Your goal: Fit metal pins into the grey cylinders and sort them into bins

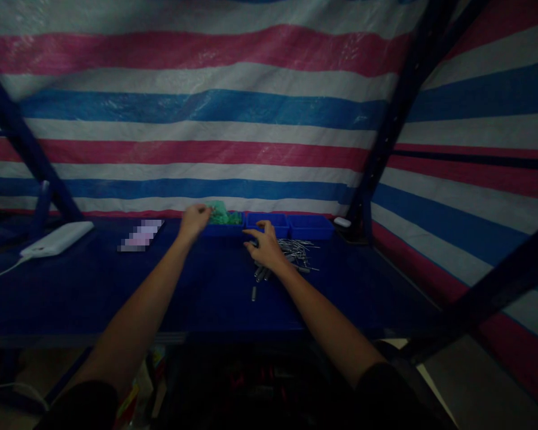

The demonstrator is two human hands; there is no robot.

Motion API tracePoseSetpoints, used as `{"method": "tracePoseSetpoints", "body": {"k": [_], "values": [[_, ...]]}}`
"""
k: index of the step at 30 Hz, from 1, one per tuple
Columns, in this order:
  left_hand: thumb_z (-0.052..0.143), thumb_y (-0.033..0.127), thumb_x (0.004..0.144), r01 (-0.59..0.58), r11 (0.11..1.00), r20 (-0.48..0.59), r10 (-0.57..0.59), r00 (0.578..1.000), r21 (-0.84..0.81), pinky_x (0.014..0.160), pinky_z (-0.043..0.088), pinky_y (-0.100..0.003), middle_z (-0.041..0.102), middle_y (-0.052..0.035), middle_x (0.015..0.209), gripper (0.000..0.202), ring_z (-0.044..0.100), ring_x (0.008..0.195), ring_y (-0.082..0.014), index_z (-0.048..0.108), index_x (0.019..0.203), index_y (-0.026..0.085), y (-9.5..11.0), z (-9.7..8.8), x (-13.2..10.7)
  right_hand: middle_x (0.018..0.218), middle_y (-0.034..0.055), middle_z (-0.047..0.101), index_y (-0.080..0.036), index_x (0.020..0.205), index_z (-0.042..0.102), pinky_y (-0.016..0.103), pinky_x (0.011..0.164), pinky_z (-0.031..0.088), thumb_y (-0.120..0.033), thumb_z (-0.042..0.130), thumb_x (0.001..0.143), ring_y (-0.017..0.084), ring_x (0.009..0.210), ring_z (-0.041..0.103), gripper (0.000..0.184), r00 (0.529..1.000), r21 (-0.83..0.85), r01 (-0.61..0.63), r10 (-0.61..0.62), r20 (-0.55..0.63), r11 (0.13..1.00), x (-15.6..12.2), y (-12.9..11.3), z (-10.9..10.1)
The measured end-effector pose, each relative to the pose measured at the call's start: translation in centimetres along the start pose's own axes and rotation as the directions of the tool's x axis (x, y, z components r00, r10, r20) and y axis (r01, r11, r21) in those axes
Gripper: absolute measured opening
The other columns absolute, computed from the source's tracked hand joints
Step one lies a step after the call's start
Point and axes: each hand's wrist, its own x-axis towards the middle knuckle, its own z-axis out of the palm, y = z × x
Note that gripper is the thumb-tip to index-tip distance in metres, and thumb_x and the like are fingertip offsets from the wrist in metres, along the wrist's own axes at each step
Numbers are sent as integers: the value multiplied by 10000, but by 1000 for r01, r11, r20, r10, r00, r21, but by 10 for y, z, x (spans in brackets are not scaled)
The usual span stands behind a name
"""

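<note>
My left hand (194, 218) reaches to the far side of the dark blue table (94, 286), fingers pinched at the edge of a green plastic bag (224, 214) lying in a blue tray (222, 229). What the fingers hold is too small to make out. My right hand (264, 245) hovers with fingers spread over a pile of small metal pins (296, 251), just in front of a second blue tray (269, 224). A few dark cylindrical pieces (260, 275) lie under and near the right wrist.
A third blue tray (311, 227) sits to the right. A white power bank (58, 239) with a cable lies at the left, and a phone (141, 234) beside it. Dark blue rack posts (385, 137) and a striped tarp (206, 107) enclose the table.
</note>
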Motion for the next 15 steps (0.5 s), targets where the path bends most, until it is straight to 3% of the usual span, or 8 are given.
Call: {"method": "tracePoseSetpoints", "body": {"k": [2,5,11,15], "values": [[462,269,792,69,995,-68,-64,996,78,643,398,-269,644,-94,861,317,573,775,-191,585,1026,94,-10,-16,26,1109,72,352,-239,1030,626,398,964,346,-234,598,728,220,1084,375,303,1000,1,-22,22,-17,1000,0,-2,-1],[539,261,742,98,973,-16,-97,995,211,682,407,-302,647,-135,861,290,575,824,-236,619,958,84,-20,-25,57,1074,73,364,-225,1003,631,394,950,350,-266,592,743,216,1062,382,266,998,4,-55,55,-2,998,1,-4,0],[608,172,645,-56,942,287,-43,957,330,626,409,-289,610,-84,625,123,579,674,-220,662,727,99,-18,2,84,1075,75,359,-211,984,632,375,937,344,-310,588,756,213,1071,369,252,992,-20,-110,111,67,994,0,-2,0],[545,169,668,-63,965,288,-14,958,255,571,400,-261,569,-35,564,185,528,564,-167,661,792,96,-16,14,89,1070,70,349,-210,992,627,370,947,329,-327,574,764,212,1068,368,261,988,-20,-135,136,68,991,1,-1,-1]]}}
